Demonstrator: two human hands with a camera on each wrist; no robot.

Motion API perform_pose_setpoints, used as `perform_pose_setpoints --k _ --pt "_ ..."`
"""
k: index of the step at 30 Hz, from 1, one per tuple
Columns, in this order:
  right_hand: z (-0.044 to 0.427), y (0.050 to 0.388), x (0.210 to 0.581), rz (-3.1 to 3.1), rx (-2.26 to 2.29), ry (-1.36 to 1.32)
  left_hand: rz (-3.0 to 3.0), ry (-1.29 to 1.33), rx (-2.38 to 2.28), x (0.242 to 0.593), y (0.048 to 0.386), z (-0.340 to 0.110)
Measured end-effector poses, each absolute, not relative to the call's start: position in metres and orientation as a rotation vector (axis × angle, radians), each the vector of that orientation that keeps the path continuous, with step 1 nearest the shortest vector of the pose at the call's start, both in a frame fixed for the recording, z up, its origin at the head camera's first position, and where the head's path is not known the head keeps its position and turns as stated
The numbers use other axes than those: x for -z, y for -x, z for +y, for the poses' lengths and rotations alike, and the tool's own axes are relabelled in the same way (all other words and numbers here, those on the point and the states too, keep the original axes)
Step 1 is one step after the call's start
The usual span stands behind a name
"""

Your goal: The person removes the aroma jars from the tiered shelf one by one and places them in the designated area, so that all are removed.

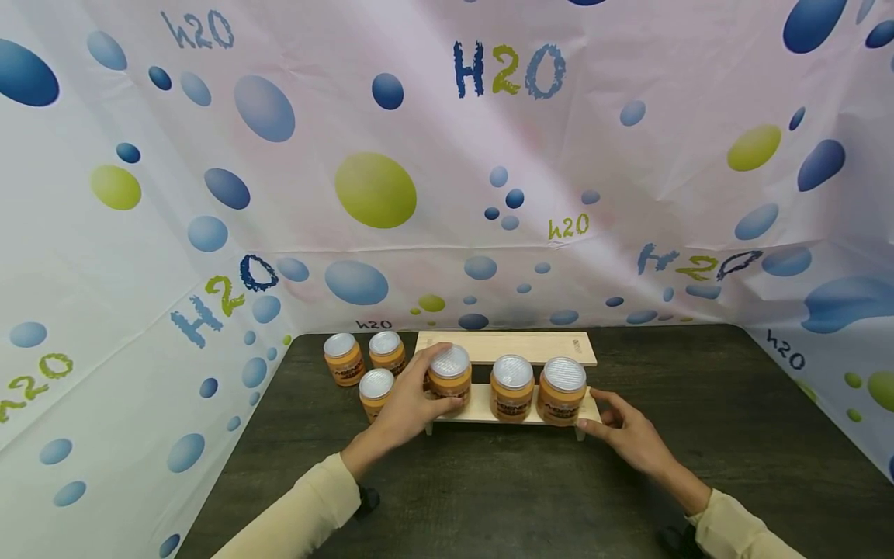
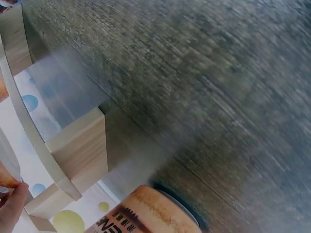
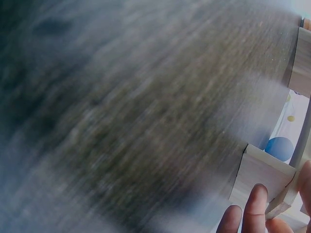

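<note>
In the head view my left hand [image 1: 408,396] grips an orange jar with a clear lid [image 1: 450,371] at the left end of a low wooden shelf [image 1: 478,411]. Two more such jars, a middle one [image 1: 512,388] and a right one [image 1: 562,392], stand upright on the shelf. My right hand [image 1: 632,435] holds the shelf's right end, thumb at its front edge. The left wrist view shows my left fingertip [image 2: 14,204] against the jar. Fingers of my right hand [image 3: 255,208] lie by a shelf leg [image 3: 265,174] in the right wrist view.
Left of the shelf, three similar jars stand on the dark table [image 1: 489,489]: a back left one [image 1: 344,363], one beside it [image 1: 387,353] and a nearer one [image 1: 375,392]. Behind the shelf is another wooden board [image 1: 517,347]. A printed curtain [image 1: 433,264] surrounds the table.
</note>
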State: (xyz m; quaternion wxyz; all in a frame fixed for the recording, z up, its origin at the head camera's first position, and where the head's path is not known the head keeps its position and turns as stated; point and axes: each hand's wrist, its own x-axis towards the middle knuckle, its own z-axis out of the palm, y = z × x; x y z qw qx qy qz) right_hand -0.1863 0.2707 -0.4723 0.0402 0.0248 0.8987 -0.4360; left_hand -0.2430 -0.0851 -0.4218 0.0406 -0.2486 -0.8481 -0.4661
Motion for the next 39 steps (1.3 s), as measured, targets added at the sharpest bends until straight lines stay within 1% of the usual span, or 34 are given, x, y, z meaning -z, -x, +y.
perform_pose_setpoints --k 11,39 --pt "0.271 0.186 0.473 2.761 1.324 -0.076 -2.592 0.774 1.479 0.414 0.240 -0.089" --pt "0.270 0.186 0.474 2.758 1.327 -0.100 -2.613 0.780 1.391 0.402 0.236 -0.095"
